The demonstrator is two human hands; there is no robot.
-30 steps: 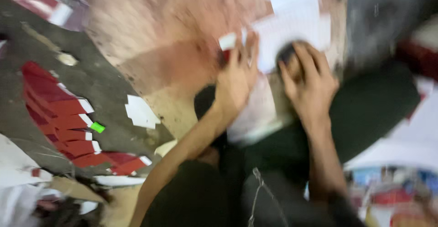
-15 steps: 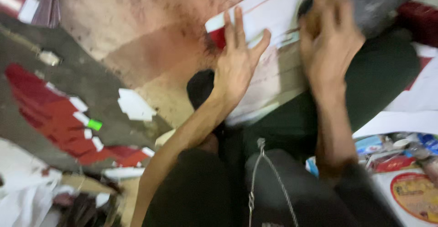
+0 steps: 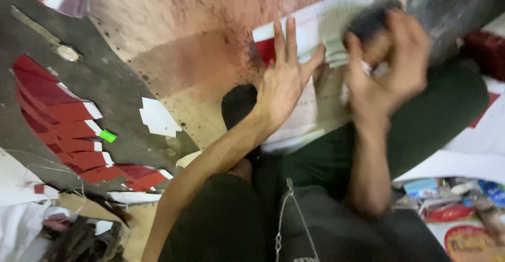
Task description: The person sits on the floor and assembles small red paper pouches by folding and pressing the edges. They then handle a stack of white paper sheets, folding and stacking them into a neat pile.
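My left hand [image 3: 284,80] lies flat with fingers spread on a stack of white and red printed sheets [image 3: 305,114] that rests on my lap and the stained board. My right hand [image 3: 386,64] is blurred by motion just to the right of it, curled around a dark rounded object [image 3: 368,20] over the upper part of the sheets. What that object is stays unclear through the blur. My legs in dark trousers [image 3: 431,120] fill the lower middle.
A stained brownish board [image 3: 194,41] lies ahead. On the dark floor at left a row of red and white folded papers [image 3: 68,130] fans out, with a small green item [image 3: 107,135] and a white scrap [image 3: 158,117]. Colourful packets [image 3: 463,209] sit at lower right.
My left hand stayed pressed on the sheets. My right hand moved over the top of the sheets with the dark object. The view shifted slightly.
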